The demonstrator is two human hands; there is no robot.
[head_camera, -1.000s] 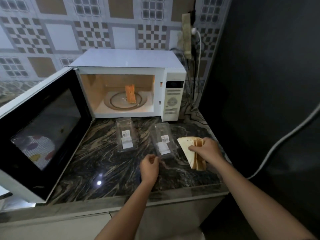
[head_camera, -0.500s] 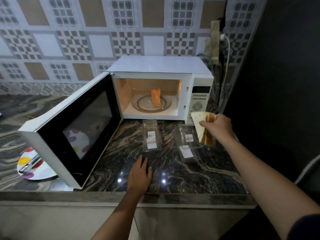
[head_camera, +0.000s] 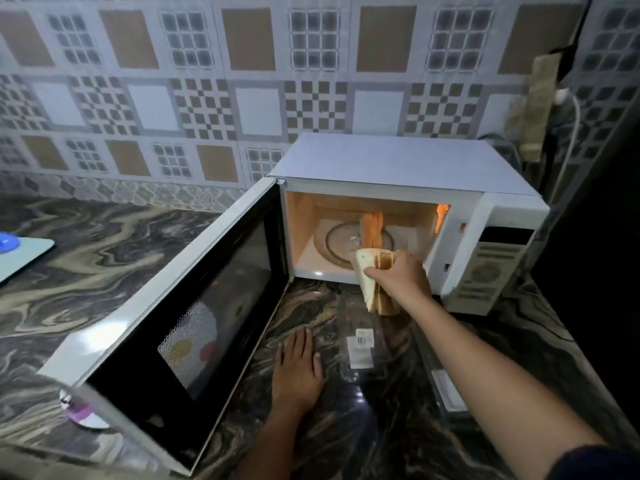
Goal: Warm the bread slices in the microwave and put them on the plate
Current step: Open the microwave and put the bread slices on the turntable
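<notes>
A white microwave point(head_camera: 398, 168) stands at the back right with its door point(head_camera: 180, 306) swung wide open to the left and its inside lit. Bread slices point(head_camera: 372, 232) stand upright on the glass turntable point(head_camera: 341, 240). My right hand point(head_camera: 401, 277) grips a stack of triangular bread slices point(head_camera: 369, 278) just in front of the microwave's opening. My left hand point(head_camera: 298, 368) rests flat on the dark marble counter, fingers spread, holding nothing. A colourful spotted plate point(head_camera: 85, 415) lies mostly hidden behind the door at the lower left.
Two clear plastic packs, one nearer point(head_camera: 360, 348) and one further right point(head_camera: 446, 389), lie on the counter point(head_camera: 104, 244) under my right arm. A pale blue board point(head_camera: 24, 256) sits at the far left. A power strip with a white cable point(head_camera: 535, 109) hangs on the tiled wall beside a dark wall.
My right hand has carried the bread stack left and forward to the microwave's opening. My left hand stays flat on the counter. The view has swung left.
</notes>
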